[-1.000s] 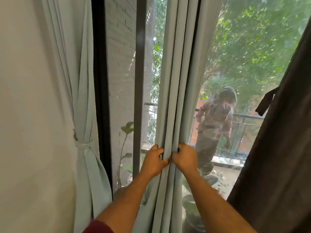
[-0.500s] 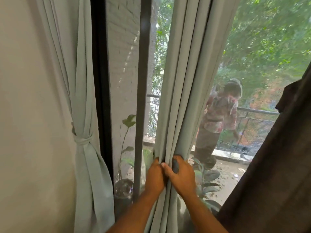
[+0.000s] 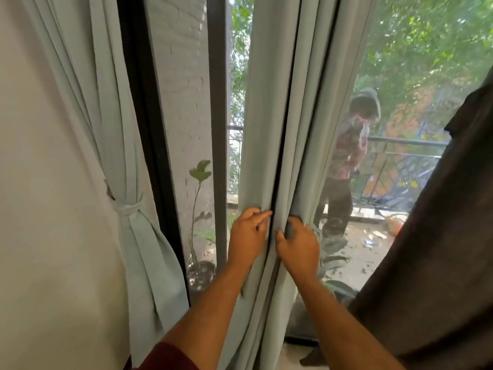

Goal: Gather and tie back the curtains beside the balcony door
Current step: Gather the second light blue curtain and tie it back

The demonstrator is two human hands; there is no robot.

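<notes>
Hands met on the pale green curtain (image 3: pixel 269 145) hanging in front of the balcony door glass (image 3: pixel 416 76). At that point the left hand (image 3: pixel 246 236) lay on the fabric with its fingers (image 3: pixel 260 216) curled together over one fold, and the right hand (image 3: pixel 300 249) pinched the neighbouring pleat, fingers closed on the cloth. No tie-back strip was visible near this panel. By the wall, the other curtain (image 3: pixel 128 145) hung already cinched by its fabric tie (image 3: pixel 128 208). A brown curtain (image 3: pixel 437 249) hung loose at the right.

Only some of the folds seemed to be caught, so the outer pleats on the right could have slipped free once a hand let go to reach for a tie. Pulling hard downward might also have strained the curtain's hanging, which was out of view.
</notes>
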